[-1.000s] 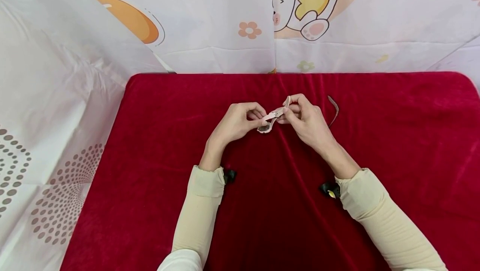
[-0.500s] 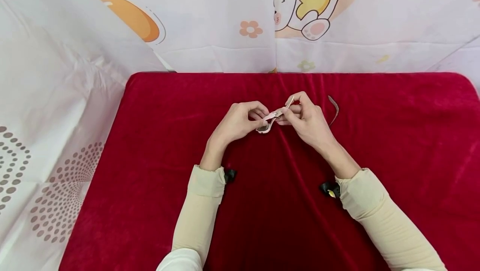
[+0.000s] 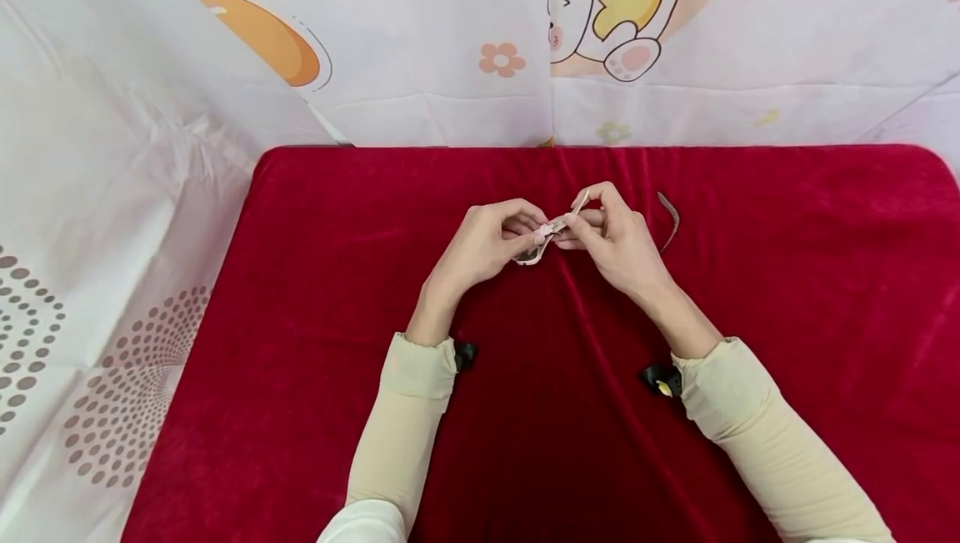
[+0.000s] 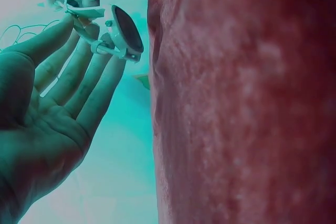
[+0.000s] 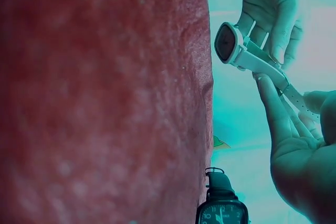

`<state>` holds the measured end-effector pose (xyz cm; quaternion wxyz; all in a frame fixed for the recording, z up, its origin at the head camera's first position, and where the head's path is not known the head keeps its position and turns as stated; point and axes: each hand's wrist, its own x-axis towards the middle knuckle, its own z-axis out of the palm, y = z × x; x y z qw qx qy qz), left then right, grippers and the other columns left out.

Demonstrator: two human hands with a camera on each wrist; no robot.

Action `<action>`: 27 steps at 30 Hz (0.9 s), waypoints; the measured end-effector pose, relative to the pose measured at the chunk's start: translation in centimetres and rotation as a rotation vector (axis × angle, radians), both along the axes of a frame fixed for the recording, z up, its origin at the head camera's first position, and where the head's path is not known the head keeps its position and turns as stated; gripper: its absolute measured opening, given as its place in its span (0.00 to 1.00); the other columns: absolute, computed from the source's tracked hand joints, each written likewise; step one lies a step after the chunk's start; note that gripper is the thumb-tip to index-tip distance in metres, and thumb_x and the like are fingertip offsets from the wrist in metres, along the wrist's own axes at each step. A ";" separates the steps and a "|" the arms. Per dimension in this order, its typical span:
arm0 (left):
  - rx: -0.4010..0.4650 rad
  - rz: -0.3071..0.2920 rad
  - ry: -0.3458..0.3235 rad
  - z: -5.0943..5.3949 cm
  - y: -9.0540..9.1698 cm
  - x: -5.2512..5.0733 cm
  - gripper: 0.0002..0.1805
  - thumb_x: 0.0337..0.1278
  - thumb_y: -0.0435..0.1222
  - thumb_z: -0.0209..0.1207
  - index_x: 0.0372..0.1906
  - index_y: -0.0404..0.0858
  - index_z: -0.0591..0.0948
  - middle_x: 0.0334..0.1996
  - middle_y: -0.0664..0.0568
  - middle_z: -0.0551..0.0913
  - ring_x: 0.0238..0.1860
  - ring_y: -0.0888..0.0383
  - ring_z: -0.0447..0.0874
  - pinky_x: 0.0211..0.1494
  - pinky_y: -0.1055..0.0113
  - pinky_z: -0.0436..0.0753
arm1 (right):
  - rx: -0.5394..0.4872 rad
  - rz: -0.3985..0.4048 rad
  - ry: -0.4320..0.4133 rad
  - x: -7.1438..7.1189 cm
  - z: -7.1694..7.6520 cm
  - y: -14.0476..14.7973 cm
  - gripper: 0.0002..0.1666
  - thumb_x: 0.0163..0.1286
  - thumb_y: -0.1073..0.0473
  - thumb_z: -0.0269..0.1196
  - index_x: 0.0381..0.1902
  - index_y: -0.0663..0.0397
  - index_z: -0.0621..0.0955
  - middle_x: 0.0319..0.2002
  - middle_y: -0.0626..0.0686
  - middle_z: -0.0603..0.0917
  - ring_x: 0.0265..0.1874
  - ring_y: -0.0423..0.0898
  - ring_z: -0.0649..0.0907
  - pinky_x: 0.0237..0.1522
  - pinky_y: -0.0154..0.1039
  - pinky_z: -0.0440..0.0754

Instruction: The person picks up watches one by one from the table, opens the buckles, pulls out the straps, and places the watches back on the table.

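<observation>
A pale pink wristwatch (image 3: pixel 529 258) hangs between my two hands, above the red cloth. In the right wrist view its rounded-square case (image 5: pixel 226 43) tilts away from the two strap pieces, which meet near the fingertips. My left hand (image 3: pixel 480 244) pinches the strap near the join with thumb and fingers. My right hand (image 3: pixel 621 241) grips the strap farther along, and the strap's free end (image 3: pixel 582 203) sticks up past its thumb. Fingers partly hide the buckle area. The left wrist view shows the case (image 4: pixel 126 32) edge-on, beyond the left fingertips.
Red velvet cloth (image 3: pixel 300 376) covers the table. Just right of my right hand lies a curved, greyish strap (image 3: pixel 668 222). A dark watch (image 5: pixel 223 211) shows at the bottom of the right wrist view. Printed white curtains (image 3: pixel 420 34) stand behind and at the left.
My left thumb and fingers have shifted slightly right along the strap, closer to my right hand. The strap's free end now stands straighter by the right fingers.
</observation>
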<state>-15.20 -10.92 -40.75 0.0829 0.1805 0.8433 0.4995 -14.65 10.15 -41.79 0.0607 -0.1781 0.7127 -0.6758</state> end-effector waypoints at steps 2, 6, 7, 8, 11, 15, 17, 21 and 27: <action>0.006 0.002 0.011 0.1 0.1 0.0 0.06 0.60 0.33 0.67 0.41 0.42 0.85 0.34 0.57 0.86 0.36 0.65 0.85 0.44 0.71 0.84 | -0.019 0.004 0.008 0.0 -0.1 0.0 0.12 0.74 0.71 0.57 0.49 0.71 0.66 0.42 0.70 0.85 0.35 0.56 0.89 0.39 0.46 0.86; 0.013 0.020 0.012 0.2 0.1 0.0 0.06 0.59 0.32 0.67 0.41 0.40 0.85 0.34 0.56 0.86 0.35 0.65 0.85 0.43 0.71 0.84 | -0.062 0.001 0.041 0.0 -0.1 0.1 0.11 0.73 0.73 0.57 0.47 0.72 0.67 0.43 0.71 0.84 0.36 0.53 0.89 0.39 0.43 0.87; 0.015 0.022 0.012 0.3 0.0 0.0 0.06 0.59 0.32 0.67 0.41 0.40 0.85 0.34 0.56 0.86 0.35 0.65 0.85 0.43 0.71 0.84 | -0.070 0.000 0.049 0.0 -0.1 0.1 0.10 0.72 0.73 0.57 0.47 0.72 0.68 0.43 0.72 0.84 0.36 0.53 0.89 0.40 0.43 0.87; 0.016 0.025 0.009 0.3 0.0 0.0 0.06 0.59 0.32 0.68 0.40 0.40 0.85 0.34 0.57 0.86 0.35 0.65 0.85 0.43 0.71 0.84 | -0.075 -0.002 0.055 0.0 -0.1 0.1 0.10 0.72 0.74 0.57 0.47 0.72 0.68 0.43 0.72 0.84 0.36 0.52 0.89 0.40 0.42 0.87; 0.019 0.022 0.005 0.3 0.0 0.0 0.05 0.60 0.32 0.67 0.40 0.41 0.84 0.34 0.57 0.86 0.35 0.64 0.85 0.43 0.71 0.85 | -0.086 -0.002 0.058 -0.1 -0.1 0.1 0.09 0.72 0.74 0.57 0.46 0.72 0.69 0.43 0.71 0.83 0.36 0.52 0.89 0.40 0.42 0.87; 0.021 0.013 0.006 0.3 -0.1 0.0 0.05 0.60 0.32 0.67 0.40 0.41 0.85 0.34 0.57 0.86 0.35 0.64 0.85 0.43 0.70 0.85 | -0.090 0.000 0.056 0.0 -0.1 0.1 0.10 0.72 0.74 0.57 0.47 0.72 0.69 0.44 0.71 0.83 0.36 0.52 0.89 0.40 0.42 0.86; 0.014 0.010 0.009 0.3 -0.1 0.0 0.05 0.60 0.32 0.67 0.40 0.41 0.85 0.34 0.57 0.86 0.35 0.64 0.85 0.43 0.70 0.85 | -0.093 0.001 0.056 -0.1 -0.1 0.1 0.10 0.72 0.74 0.57 0.47 0.73 0.69 0.44 0.72 0.83 0.37 0.52 0.89 0.40 0.42 0.86; 0.005 0.009 0.002 0.3 -0.1 0.0 0.05 0.60 0.33 0.68 0.40 0.43 0.85 0.34 0.58 0.86 0.34 0.64 0.85 0.43 0.70 0.85 | -0.097 0.001 0.055 -0.1 -0.1 0.1 0.10 0.72 0.74 0.57 0.47 0.73 0.69 0.44 0.73 0.83 0.37 0.50 0.89 0.40 0.42 0.86; 0.001 0.011 -0.024 0.3 0.0 0.1 0.06 0.59 0.33 0.68 0.40 0.44 0.85 0.35 0.58 0.86 0.35 0.64 0.86 0.41 0.69 0.85 | -0.100 -0.004 0.044 -0.1 -0.2 0.1 0.09 0.72 0.73 0.57 0.46 0.72 0.69 0.42 0.71 0.82 0.36 0.52 0.89 0.40 0.42 0.86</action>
